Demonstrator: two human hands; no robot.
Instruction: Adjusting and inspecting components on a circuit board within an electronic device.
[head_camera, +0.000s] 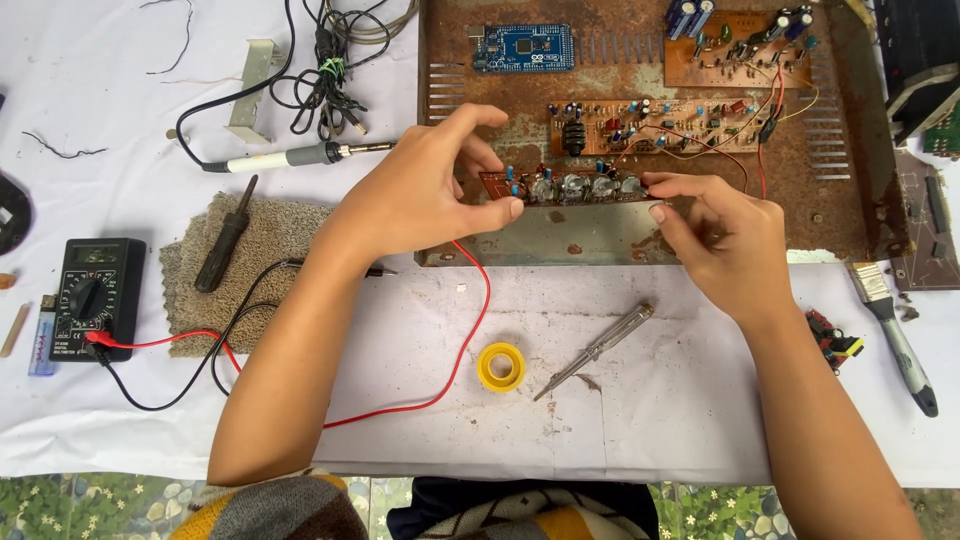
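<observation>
My left hand (425, 190) grips the left end of a narrow brown circuit board (570, 187) that carries a row of several round knob-type parts. My right hand (720, 235) pinches the board's right end. The board stands on edge at the front lip of a rusty metal chassis (640, 240). Red and brown wires run from the board to a longer circuit board (650, 125) lying in the chassis behind it.
A blue microcontroller board (523, 47) and another brown board (745, 45) lie in the chassis. On the white cloth are a screwdriver (595, 350), yellow tape roll (501, 366), multimeter (92, 298) with red and black leads, soldering iron (295, 156), black tool (225, 235) on a mat, and a brush (893, 330).
</observation>
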